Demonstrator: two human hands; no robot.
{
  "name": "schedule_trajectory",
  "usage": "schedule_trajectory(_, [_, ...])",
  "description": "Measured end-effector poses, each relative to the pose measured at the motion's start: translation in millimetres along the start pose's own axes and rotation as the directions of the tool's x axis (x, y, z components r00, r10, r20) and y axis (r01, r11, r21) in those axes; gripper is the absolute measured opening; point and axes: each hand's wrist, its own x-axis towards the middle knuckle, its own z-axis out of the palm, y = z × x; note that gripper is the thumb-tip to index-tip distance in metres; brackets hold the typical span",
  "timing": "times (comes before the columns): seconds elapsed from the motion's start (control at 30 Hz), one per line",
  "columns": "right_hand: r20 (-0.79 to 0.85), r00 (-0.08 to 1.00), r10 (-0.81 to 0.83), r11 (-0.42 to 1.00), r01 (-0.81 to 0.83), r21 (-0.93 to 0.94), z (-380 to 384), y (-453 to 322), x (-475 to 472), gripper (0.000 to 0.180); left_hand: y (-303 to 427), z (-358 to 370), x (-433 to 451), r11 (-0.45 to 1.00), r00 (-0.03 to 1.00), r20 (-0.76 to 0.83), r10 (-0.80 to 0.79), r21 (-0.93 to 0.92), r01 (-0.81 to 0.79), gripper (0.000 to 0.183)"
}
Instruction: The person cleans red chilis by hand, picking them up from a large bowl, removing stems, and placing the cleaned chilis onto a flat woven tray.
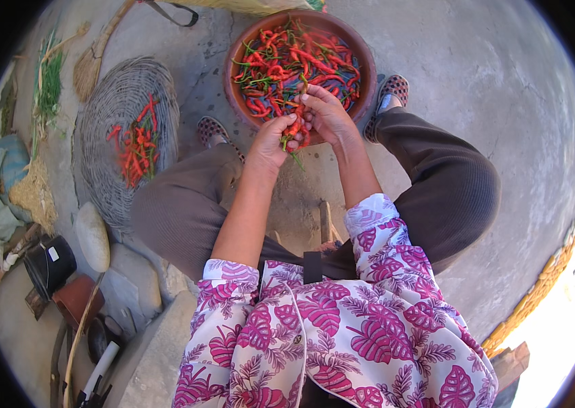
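Several red chili peppers [296, 127] with green stems are held between my two hands at the near rim of a brown basin [369, 76]. My left hand [273, 138] grips the lower ends of the bunch. The fingers of my right hand [325, 113] close on the upper part, where one pepper with a greenish, bent stem end [303, 84] points up. Many more red chili peppers [277, 71] lie in liquid in the basin. Left of my knee, a round woven wicker tray [98, 153] carries a smaller heap of red chili peppers [139, 153].
A straw broom [88, 71] and green stalks [50, 81] lie beyond the tray. Large stones [92, 237], a black pot [50, 265] and a reddish-brown pot [79, 301] are at the lower left. A yellowish sack [246, 5] touches the top edge. My shoes flank the basin on the concrete floor [476, 76].
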Motion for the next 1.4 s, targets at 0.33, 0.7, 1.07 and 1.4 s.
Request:
schedule_trajectory(0.33, [-0.130,0.991,0.044,0.997,-0.051,-0.053,-6,0,1,0.015,-2,5,-3,0.998,0.997,0.052,-0.053,0.028,0.052,0.017])
schedule_trajectory(0.7, [0.101,0.995,0.021,0.992,-0.009,-0.123,-1,-4,-1,0.015,6,1,-4,0.990,0.995,0.089,-0.043,-0.133,0.054,0.020])
schedule_trajectory(1.07, [-0.192,0.979,-0.073,0.995,0.057,-0.086,3,-2,3,0.014,3,4,-1,0.984,0.984,-0.035,0.176,0.035,-0.175,0.011])
schedule_trajectory(1.4, [0.063,0.992,0.107,0.862,-0.060,-0.503,7,3,-4,0.018,14,6,2,0.928,0.904,-0.222,0.365,0.160,-0.336,0.007])
